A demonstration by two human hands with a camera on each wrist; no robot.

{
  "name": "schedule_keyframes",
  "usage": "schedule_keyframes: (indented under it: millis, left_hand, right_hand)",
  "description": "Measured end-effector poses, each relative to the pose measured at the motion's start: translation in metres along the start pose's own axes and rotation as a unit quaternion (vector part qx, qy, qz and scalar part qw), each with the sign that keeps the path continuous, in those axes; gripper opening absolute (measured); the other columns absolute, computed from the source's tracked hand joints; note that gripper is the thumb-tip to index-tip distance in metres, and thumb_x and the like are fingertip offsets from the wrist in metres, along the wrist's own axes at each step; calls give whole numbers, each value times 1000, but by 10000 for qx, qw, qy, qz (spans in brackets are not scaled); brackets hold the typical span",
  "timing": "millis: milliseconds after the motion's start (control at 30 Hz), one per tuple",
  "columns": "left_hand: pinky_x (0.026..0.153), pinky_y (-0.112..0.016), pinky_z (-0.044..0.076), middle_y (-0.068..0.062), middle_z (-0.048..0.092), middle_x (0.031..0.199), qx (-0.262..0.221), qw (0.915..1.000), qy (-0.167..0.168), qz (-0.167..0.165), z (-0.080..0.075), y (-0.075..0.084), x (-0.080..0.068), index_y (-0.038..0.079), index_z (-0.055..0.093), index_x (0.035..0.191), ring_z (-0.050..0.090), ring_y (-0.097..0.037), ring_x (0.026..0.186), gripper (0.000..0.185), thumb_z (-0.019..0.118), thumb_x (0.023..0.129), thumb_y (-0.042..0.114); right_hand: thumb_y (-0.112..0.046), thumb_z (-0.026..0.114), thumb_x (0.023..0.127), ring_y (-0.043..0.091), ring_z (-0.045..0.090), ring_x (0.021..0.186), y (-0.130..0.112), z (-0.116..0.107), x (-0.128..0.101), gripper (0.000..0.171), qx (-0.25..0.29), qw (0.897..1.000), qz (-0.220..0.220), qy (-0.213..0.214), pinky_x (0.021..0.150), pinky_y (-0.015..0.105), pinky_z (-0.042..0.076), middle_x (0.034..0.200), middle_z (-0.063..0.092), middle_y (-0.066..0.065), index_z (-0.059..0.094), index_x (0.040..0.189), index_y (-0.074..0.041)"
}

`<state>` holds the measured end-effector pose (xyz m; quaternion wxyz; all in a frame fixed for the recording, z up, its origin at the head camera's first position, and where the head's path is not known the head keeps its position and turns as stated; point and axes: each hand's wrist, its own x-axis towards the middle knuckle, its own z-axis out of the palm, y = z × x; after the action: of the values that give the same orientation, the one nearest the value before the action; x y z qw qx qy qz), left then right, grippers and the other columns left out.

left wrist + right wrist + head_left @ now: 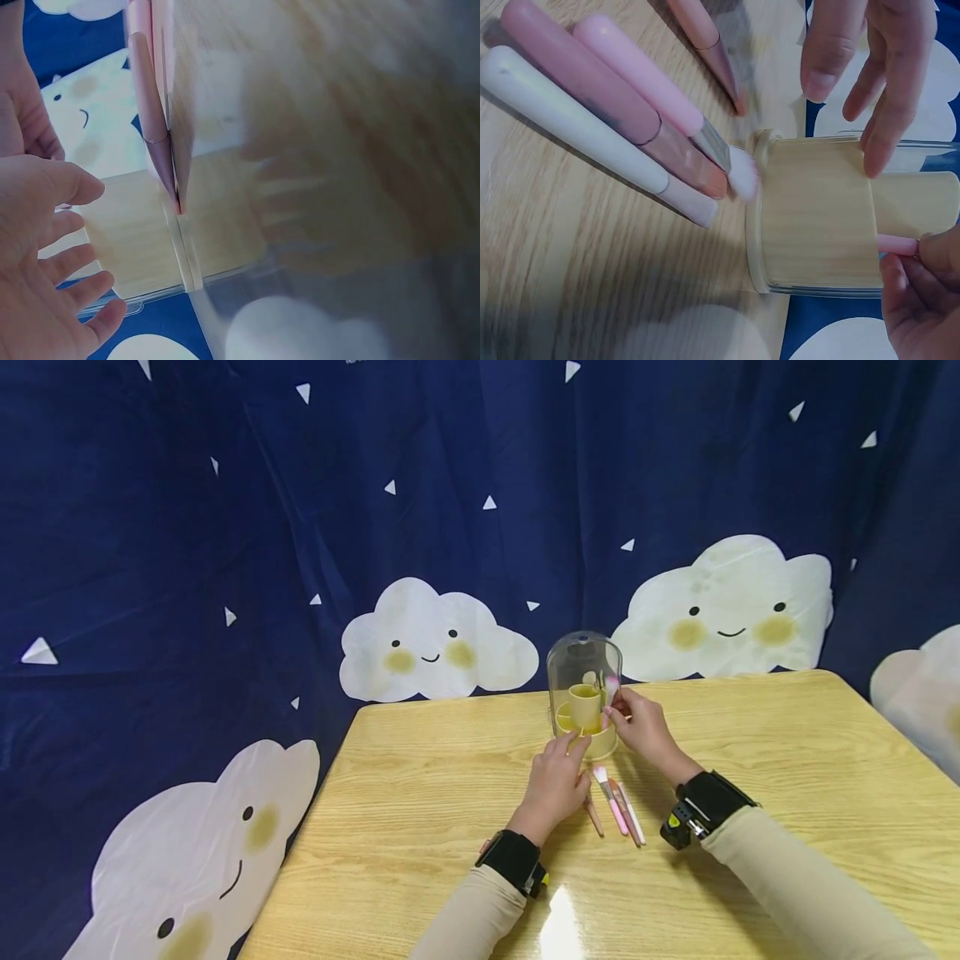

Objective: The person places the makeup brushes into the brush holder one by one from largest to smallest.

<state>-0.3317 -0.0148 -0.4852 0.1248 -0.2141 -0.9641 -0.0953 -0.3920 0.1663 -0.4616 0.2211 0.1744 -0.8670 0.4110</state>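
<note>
A cream brush holder [602,745], with a raised centre cup and a clear domed cover behind it, stands near the far table edge. My right hand [647,727] pinches a makeup brush [612,687] at its right side. The brush is upright, pink-and-white bristles on top, and its pink handle [896,244] dips behind the holder's outer wall. My left hand [555,783] touches the front rim with extended fingers [894,112]. More brush tips show above the centre cup [584,708]; their number is hard to tell.
Several makeup brushes lie in front of the holder: one with a white handle [577,124], one dusky pink [585,71], one light pink [641,71], and a separate one [699,30] near my left hand. A dark blue curtain [450,427] with clouds hangs behind the wooden table [420,793].
</note>
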Motion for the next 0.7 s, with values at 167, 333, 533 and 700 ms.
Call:
schedule_keyframes:
  millis: [167, 333, 533, 700]
  left_hand:
    - [96, -39, 51, -4, 47, 154, 9, 10000, -13, 22, -1, 1, 1, 21, 48, 152, 50, -23, 136, 55, 65, 99, 25]
    - [94, -38, 52, -2, 47, 155, 98, 9999, -47, -9, 0, 0, 1, 22, 48, 152, 53, -21, 133, 55, 65, 99, 26]
    - [96, -38, 52, -2, 45, 156, 53, 9998, -162, -95, 0, 1, 2, 23, 46, 153, 54, -21, 133, 56, 63, 100, 27]
    - [95, -38, 52, -2, 45, 156, 43, 9998, -148, -98, 0, 1, 1, 23, 45, 153, 55, -21, 131, 56, 63, 100, 26]
  right_hand:
    - [2, 66, 94, 28, 61, 71, 1, 0, -1, 6, -232, 9997, -9, -49, 61, 28, 45, 82, 68, 19, 63, 91, 6]
    - [1, 67, 94, 23, 57, 68, 4, 2, -3, 5, -356, 9993, 70, -110, 59, 27, 42, 85, 68, 18, 65, 90, 4]
    - [0, 70, 92, 25, 52, 69, 5, 5, -4, 9, -503, 9987, 5, -43, 61, 32, 40, 82, 60, 17, 67, 84, 3]
    - [-1, 71, 92, 27, 53, 71, 6, 6, -6, 13, -553, 9984, -73, 11, 63, 34, 41, 79, 58, 15, 68, 79, 2]
